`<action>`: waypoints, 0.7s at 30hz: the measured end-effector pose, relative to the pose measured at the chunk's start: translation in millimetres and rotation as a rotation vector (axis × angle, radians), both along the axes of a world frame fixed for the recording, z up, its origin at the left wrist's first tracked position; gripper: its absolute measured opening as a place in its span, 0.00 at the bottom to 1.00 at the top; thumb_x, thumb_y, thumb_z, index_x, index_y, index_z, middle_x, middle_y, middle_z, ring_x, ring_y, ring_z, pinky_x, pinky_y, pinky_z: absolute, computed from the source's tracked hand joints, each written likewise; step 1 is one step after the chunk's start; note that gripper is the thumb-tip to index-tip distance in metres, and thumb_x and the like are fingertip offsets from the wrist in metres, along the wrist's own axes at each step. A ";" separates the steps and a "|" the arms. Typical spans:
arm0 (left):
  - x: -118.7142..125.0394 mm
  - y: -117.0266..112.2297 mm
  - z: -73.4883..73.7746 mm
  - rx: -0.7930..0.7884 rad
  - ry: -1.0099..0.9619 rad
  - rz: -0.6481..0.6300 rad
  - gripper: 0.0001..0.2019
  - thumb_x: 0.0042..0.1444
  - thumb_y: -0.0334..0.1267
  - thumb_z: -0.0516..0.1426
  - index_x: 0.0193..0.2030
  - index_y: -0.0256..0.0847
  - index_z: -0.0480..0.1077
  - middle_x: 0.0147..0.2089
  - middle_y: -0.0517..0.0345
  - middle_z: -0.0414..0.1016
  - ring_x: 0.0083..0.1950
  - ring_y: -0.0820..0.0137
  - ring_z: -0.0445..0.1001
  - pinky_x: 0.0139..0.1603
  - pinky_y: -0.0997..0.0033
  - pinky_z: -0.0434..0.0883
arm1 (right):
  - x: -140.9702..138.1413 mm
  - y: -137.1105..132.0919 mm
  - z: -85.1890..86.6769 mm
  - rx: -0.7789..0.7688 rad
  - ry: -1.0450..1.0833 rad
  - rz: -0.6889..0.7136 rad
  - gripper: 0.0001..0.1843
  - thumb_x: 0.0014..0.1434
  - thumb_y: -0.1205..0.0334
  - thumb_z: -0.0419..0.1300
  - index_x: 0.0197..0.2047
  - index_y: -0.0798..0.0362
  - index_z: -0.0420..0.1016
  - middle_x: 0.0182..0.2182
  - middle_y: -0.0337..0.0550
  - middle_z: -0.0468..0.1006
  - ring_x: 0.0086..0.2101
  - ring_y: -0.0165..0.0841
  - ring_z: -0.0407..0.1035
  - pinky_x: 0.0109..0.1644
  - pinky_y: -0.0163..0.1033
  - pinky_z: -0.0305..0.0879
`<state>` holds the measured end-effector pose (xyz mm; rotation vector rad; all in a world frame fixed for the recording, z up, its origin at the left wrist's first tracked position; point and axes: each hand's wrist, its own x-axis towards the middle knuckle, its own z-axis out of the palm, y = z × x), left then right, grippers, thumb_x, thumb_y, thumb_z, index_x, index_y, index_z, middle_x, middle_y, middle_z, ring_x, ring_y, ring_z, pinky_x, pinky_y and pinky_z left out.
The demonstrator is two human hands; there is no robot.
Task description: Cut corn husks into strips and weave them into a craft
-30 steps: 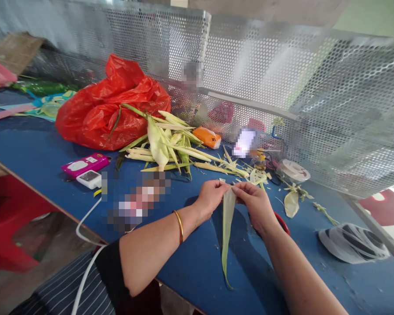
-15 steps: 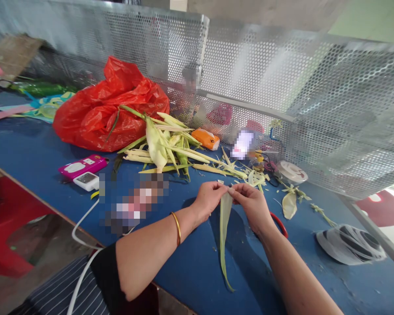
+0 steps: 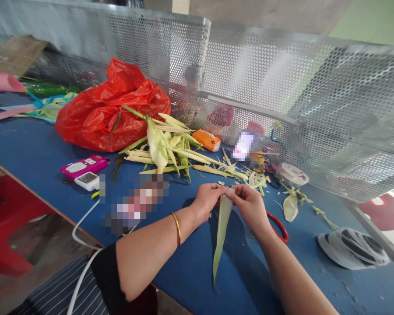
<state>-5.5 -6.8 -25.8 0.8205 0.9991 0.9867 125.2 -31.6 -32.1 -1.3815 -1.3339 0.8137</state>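
Above the blue table (image 3: 187, 267): two bare hands work close together near the front, fingertips meeting at the top of one pale husk strip (image 3: 221, 223).
Left hand (image 3: 206, 201): thumb and fingers pinched narrow on the strip's upper end; a gold bangle (image 3: 177, 228) circles the wrist.
Right hand (image 3: 251, 203): thumb and fingers likewise pinched on that end, from the other side; a red loop (image 3: 284, 230) shows just beside the wrist.
Husk strip: hangs from the fingertips toward the table's near edge, tapering to a thin tip – whether the tip touches the tabletop, I cannot tell.
Husk pile (image 3: 157, 144): green and cream leaves heaped beyond the left hand, against a red plastic bag (image 3: 108, 113) whose visible side is plain.
Orange packet (image 3: 205, 139): lies just beyond the pile; a small dark mark on its end, too small to read.
Magenta packet (image 3: 85, 166): pale patches printed on its face, any lettering too small to make out; a white device (image 3: 87, 180) with a dark display touches its near side.
Bright screen (image 3: 243, 145): stands by the perforated metal panel (image 3: 249, 65) – its content is blurred out.
White roll (image 3: 293, 173): sits right of the bright screen, with darker markings that cannot be read.
Wrapped bundle (image 3: 353, 248): black and clear, lying at the far right.
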 end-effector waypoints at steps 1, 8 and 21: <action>-0.1 0.1 -0.1 -0.017 -0.005 0.007 0.09 0.46 0.37 0.65 0.23 0.36 0.72 0.22 0.60 0.70 0.24 0.74 0.67 0.29 0.73 0.64 | -0.6 0.2 -0.8 -0.014 0.017 -0.002 0.19 0.47 0.45 0.69 0.30 0.51 0.73 0.23 0.38 0.73 0.25 0.31 0.64 0.29 0.37 0.60; 0.5 -0.2 -2.9 -0.055 -0.056 -0.001 0.14 0.42 0.43 0.68 0.23 0.36 0.70 0.21 0.61 0.70 0.23 0.74 0.68 0.28 0.71 0.65 | -1.5 -0.3 -4.6 -0.009 0.033 -0.024 0.17 0.48 0.46 0.69 0.29 0.51 0.73 0.22 0.37 0.72 0.25 0.31 0.63 0.29 0.37 0.60; 1.0 2.6 -7.9 0.066 0.039 0.076 0.16 0.43 0.48 0.66 0.24 0.37 0.70 0.21 0.62 0.67 0.23 0.76 0.63 0.26 0.73 0.60 | -6.0 -2.0 -5.8 -0.039 0.024 0.005 0.15 0.49 0.49 0.68 0.29 0.50 0.71 0.24 0.36 0.72 0.25 0.31 0.62 0.30 0.37 0.58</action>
